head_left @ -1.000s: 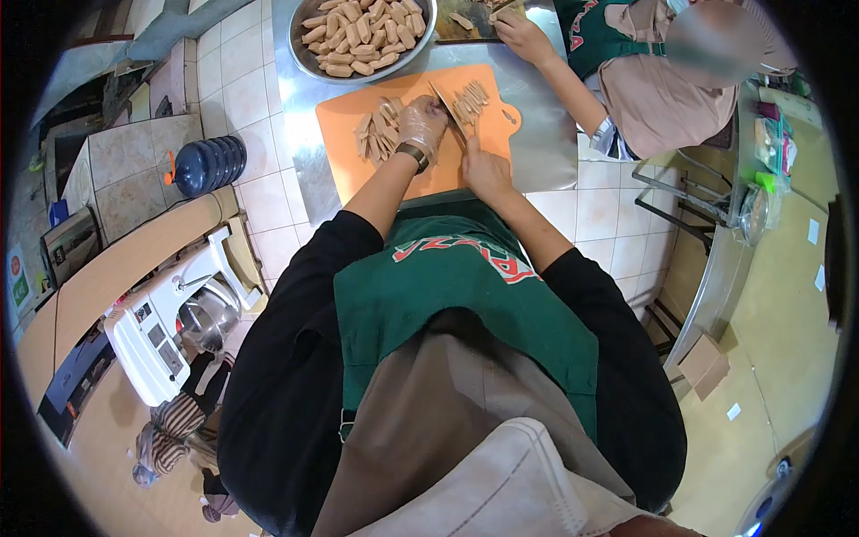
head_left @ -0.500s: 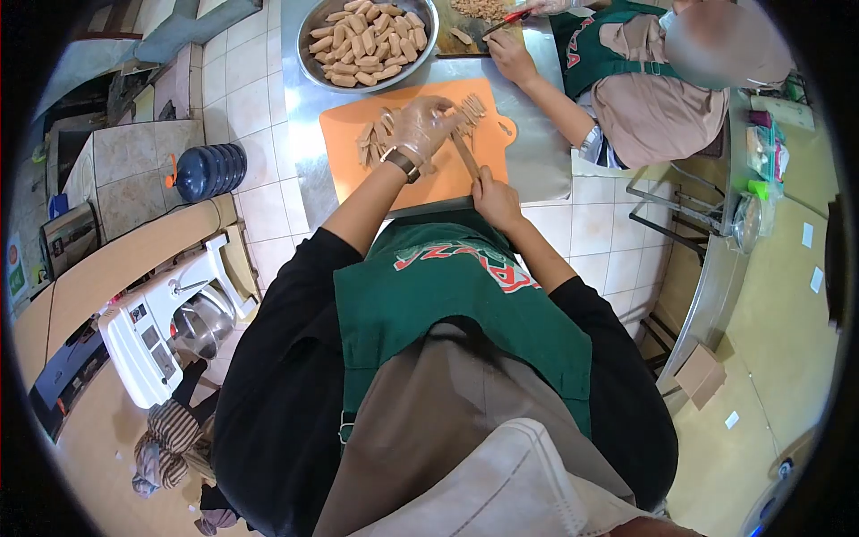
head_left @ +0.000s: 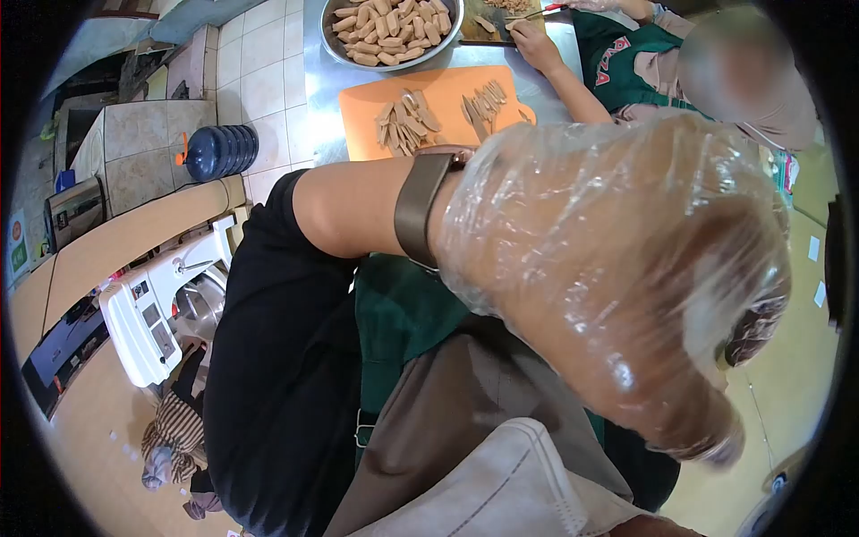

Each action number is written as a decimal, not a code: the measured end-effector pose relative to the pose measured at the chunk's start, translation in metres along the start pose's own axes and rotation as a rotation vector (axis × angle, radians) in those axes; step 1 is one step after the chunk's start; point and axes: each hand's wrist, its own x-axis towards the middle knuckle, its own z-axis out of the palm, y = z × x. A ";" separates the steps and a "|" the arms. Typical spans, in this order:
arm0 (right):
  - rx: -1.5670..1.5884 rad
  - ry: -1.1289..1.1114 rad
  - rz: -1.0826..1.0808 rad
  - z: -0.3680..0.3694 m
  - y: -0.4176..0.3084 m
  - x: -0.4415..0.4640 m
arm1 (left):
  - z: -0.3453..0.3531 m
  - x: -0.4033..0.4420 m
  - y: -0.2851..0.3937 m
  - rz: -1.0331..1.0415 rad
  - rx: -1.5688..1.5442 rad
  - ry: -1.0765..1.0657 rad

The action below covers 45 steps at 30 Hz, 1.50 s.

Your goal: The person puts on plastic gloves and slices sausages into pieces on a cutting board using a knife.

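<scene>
My left hand, in a clear plastic glove with a watch at the wrist, is raised close to the camera. Its fingers are bent, with a gap between the thumb and the curled fingers, and nothing shows in it. Behind it lies the orange cutting board, partly covered from view. On the board are a pile of sausage strips at left and a smaller row of strips at right. A knife rests beside that row, its handle hidden. My right hand is hidden behind the left.
A metal bowl full of sausages stands at the table's back. Across from me a co-worker's hand is at another board, with a red-handled knife. A blue water jug lies on the floor; a white mixer stands left.
My left hand has left the sausage strips and come up close to the camera, toward the right. It now covers my right hand and the board's front. The view has shifted slightly.
</scene>
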 end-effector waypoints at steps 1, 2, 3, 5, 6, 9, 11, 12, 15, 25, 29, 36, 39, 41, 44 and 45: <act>-0.035 0.059 -0.088 -0.004 -0.007 0.003 | 0.021 0.007 -0.016 -0.003 0.000 -0.001; -0.067 0.114 -0.178 -0.008 -0.020 0.004 | 0.055 0.020 -0.049 0.441 0.129 0.515; -0.096 0.167 -0.269 -0.011 -0.040 0.004 | 0.073 0.026 -0.067 0.883 0.262 1.036; -0.166 0.177 -0.233 -0.024 -0.057 0.004 | 0.076 0.022 -0.063 0.866 0.287 1.037; -0.190 0.147 -0.218 -0.017 -0.051 0.004 | 0.081 0.031 -0.066 0.861 0.308 1.030; -0.244 0.088 -0.183 -0.145 -0.191 0.054 | 0.106 0.044 -0.056 0.853 0.365 0.995; -0.168 0.017 -0.040 -0.070 -0.137 0.000 | 0.099 0.030 -0.058 0.846 0.403 0.968; -0.129 -0.018 0.026 -0.060 -0.144 -0.012 | 0.086 0.019 -0.059 0.843 0.427 0.958; -0.023 -0.126 0.232 -0.039 -0.186 -0.071 | 0.054 -0.023 -0.065 0.840 0.487 0.922; 0.240 -0.339 0.797 -0.054 -0.312 -0.162 | 0.083 -0.011 -0.054 0.885 0.671 0.731; 0.252 -0.326 0.815 -0.053 -0.317 -0.165 | 0.095 -0.008 -0.049 0.858 0.730 0.667; 0.125 -0.190 0.606 -0.030 -0.325 -0.196 | 0.091 0.034 -0.078 0.862 0.853 0.548; 0.045 -0.121 0.514 -0.030 -0.317 -0.207 | 0.028 0.007 -0.109 0.881 0.893 0.494; 0.223 -0.282 0.723 -0.050 -0.316 -0.185 | 0.006 -0.022 -0.110 0.132 0.940 0.490; 0.234 -0.227 0.723 -0.067 -0.316 -0.183 | -0.006 -0.061 -0.167 -0.347 1.049 0.396; 0.220 -0.262 0.708 -0.071 -0.314 -0.184 | -0.003 -0.081 -0.203 -0.493 1.012 0.326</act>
